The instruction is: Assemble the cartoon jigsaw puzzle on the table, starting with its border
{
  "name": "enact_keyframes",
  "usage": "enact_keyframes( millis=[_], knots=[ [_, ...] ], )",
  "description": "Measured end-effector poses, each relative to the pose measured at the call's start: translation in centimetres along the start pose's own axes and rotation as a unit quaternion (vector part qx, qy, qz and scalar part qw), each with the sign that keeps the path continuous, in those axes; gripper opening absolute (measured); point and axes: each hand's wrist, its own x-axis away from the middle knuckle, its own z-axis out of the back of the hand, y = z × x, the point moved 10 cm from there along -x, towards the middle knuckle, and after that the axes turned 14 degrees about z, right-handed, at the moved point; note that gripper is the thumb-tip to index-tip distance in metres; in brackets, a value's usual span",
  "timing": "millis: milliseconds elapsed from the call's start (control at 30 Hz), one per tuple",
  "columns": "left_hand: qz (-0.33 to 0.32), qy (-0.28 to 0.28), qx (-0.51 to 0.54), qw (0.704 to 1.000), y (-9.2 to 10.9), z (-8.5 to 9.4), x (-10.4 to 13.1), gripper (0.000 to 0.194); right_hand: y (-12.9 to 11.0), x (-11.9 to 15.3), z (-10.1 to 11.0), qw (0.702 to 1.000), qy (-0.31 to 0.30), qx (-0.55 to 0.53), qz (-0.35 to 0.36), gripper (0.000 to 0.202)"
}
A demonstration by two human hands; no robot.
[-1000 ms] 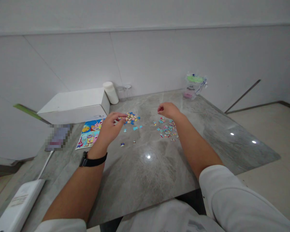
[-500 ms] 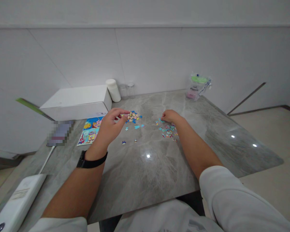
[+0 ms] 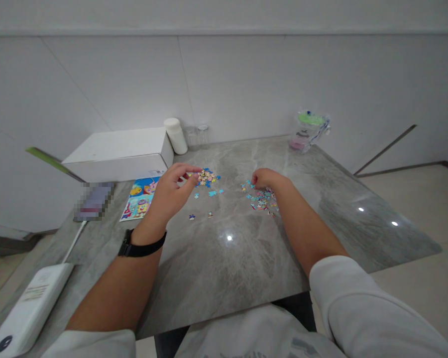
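Nearby, puzzle pieces beside left hand, fingers parted; right hand curled, pinch unclear.

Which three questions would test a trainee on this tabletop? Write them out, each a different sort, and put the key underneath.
1. Multiple choice: what stands right beside the white box?
A) a red kettle
B) a white bottle
C) a desk lamp

2. True or false: the left hand is near one heap of puzzle pieces, and the right hand is at another heap.

3. Fill in "front" or "back": the clear plastic bag sits near the ____ edge of the grey table.

Key: 1 B; 2 true; 3 back.
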Motion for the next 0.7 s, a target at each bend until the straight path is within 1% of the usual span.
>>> enact_keyframes(
  millis=[67,133,233,300,400,467,500,600,700],
  knots=[
    [0.002,0.002,0.002,1.0,0.0,0.3,0.0,0.029,-0.1,0.0,0.5,1.0,0.014,-0.001,0.006,0.024],
    [0.007,0.003,0.008,1.0,-0.2,0.5,-0.1,0.029,-0.6,-0.1,1.4,0.998,0.049,-0.027,0.026,0.022],
    [0.024,0.001,0.025,0.999,-0.6,0.8,-0.3,0.028,-2.1,0.0,3.1,0.981,0.117,-0.133,0.078,0.019],
    [0.04,-0.007,0.034,0.999,-1.0,0.6,-0.4,0.028,-3.9,0.3,4.3,0.952,0.161,-0.227,0.127,0.018],
    [0.056,-0.016,0.041,0.997,-1.6,0.2,-0.5,0.029,-7.4,1.1,5.8,0.883,0.211,-0.371,0.193,0.026],
    [0.062,-0.023,0.04,0.997,-2.0,-0.5,-0.6,0.029,-10.1,1.7,6.2,0.839,0.223,-0.447,0.216,0.034],
    [0.064,-0.026,0.039,0.997,-2.2,-0.8,-0.6,0.029,-11.4,2.0,6.2,0.822,0.223,-0.475,0.224,0.036],
    [0.074,-0.03,0.035,0.996,-2.9,-1.9,-0.7,0.027,-15.1,2.7,5.8,0.784,0.206,-0.534,0.241,0.038],
    [0.088,-0.038,0.032,0.995,-3.7,-2.9,-0.8,0.024,-16.9,3.1,5.4,0.767,0.191,-0.563,0.241,0.038]
  ],
)
